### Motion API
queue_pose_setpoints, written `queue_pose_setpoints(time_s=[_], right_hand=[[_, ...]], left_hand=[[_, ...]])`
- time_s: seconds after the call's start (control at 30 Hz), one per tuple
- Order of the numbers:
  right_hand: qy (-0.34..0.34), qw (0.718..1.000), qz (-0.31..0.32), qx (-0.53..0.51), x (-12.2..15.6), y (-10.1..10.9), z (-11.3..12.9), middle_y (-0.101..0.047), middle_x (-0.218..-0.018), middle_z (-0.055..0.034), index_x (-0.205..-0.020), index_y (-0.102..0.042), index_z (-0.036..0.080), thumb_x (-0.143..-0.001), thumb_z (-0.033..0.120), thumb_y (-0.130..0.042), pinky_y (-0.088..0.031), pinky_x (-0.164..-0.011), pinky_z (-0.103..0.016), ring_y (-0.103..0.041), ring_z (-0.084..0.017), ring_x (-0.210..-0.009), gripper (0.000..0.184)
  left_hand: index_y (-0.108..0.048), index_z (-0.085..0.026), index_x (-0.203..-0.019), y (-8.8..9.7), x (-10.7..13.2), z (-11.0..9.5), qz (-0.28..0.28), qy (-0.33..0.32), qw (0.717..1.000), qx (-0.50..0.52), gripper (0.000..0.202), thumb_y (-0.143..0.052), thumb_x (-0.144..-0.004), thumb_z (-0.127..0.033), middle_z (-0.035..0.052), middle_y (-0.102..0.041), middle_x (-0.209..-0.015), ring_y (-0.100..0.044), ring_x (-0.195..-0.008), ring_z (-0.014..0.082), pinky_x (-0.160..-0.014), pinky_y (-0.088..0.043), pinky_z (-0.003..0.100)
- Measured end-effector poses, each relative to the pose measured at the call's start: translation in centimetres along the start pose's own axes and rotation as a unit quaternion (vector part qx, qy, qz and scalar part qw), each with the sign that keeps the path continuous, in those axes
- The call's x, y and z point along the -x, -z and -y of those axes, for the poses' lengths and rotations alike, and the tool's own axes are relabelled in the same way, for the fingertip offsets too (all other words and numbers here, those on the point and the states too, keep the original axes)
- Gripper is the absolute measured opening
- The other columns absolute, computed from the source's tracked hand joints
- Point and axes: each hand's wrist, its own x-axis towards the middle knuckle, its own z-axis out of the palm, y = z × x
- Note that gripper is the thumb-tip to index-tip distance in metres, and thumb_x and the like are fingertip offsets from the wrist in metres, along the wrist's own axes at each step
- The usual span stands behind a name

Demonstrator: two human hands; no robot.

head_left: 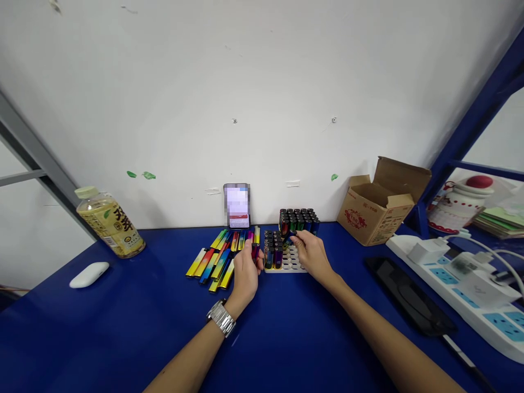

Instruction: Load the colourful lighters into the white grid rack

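My left hand, with a metal watch at its wrist, is closed around a small shiny purple-and-dark cylinder. To its right stands a white tray with rows of holes, where several dark-topped shiny cylinders stand upright at the left side. My right hand reaches over the tray's right part, thumb and fingers pinched on a dark blue cylinder that leans at a tilt. Behind the tray is a tight block of similar upright cylinders. Flat rainbow-coloured pieces like lighters lie in a loose pile left of my left hand.
A lit phone leans on the wall. A drink bottle and white earphone case stand left. To the right are an open cardboard box, a black phone on a cable, and a power strip with chargers.
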Motion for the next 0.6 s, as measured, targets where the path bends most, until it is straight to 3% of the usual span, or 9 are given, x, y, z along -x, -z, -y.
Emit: queue_pose_setpoints(time_s=[0.13,0.23,0.37,0.5,0.6], right_hand=[[0.026,0.995,0.003,0.098,0.3,-0.3,-0.5,-0.055,-0.069,-0.0044,-0.07,-0.052,0.02,-0.095,0.024,-0.035,-0.033,-0.058,-0.027,-0.051,-0.018,-0.061,0.03],[0.04,0.991,0.026,0.126,0.6,-0.9,-0.3,-0.062,-0.079,-0.0071,-0.096,-0.06,0.019,-0.097,0.025,-0.033,-0.036,-0.063,-0.029,-0.054,-0.02,-0.071,0.028],[0.03,0.987,0.036,0.153,0.9,-1.0,0.1,-0.064,-0.079,-0.0076,-0.124,-0.054,0.018,-0.097,0.025,-0.032,-0.037,-0.067,-0.032,-0.053,-0.023,-0.076,0.035],[0.007,0.992,-0.041,0.117,1.2,-0.2,1.2,-0.061,-0.085,-0.0093,-0.122,-0.052,0.014,-0.095,0.027,-0.035,-0.038,-0.074,-0.037,-0.053,-0.024,-0.082,0.034],[0.099,0.994,-0.022,0.04,1.6,0.4,2.9,-0.057,-0.081,-0.0075,-0.107,-0.056,0.014,-0.093,0.031,-0.041,-0.039,-0.074,-0.037,-0.051,-0.022,-0.079,0.027]], left_hand=[[-0.052,-0.02,-0.066,0.2,0.5,0.5,-0.01,-0.089,0.995,-0.036,0.048,-0.031,-0.091,-0.055,-0.0022,-0.05,-0.051,-0.044,-0.046,0.0112,-0.047,-0.036,0.024],[-0.051,-0.021,-0.078,0.3,0.7,0.8,0.004,-0.138,0.989,-0.052,0.039,-0.032,-0.092,-0.052,-0.0033,-0.052,-0.056,-0.046,-0.048,0.0118,-0.049,-0.037,0.024],[-0.047,-0.022,-0.088,0.3,0.8,1.1,0.006,-0.159,0.985,-0.064,0.03,-0.032,-0.093,-0.048,-0.0038,-0.054,-0.059,-0.047,-0.05,0.0122,-0.052,-0.039,0.024],[-0.046,-0.021,-0.091,0.3,1.1,1.3,0.015,-0.188,0.978,-0.092,0.025,-0.032,-0.095,-0.041,-0.0027,-0.056,-0.063,-0.049,-0.052,0.0119,-0.054,-0.04,0.024],[-0.047,-0.021,-0.094,0.4,1.4,1.4,0.018,-0.218,0.968,-0.124,0.022,-0.032,-0.095,-0.037,-0.002,-0.057,-0.065,-0.051,-0.052,0.0123,-0.053,-0.04,0.025]])
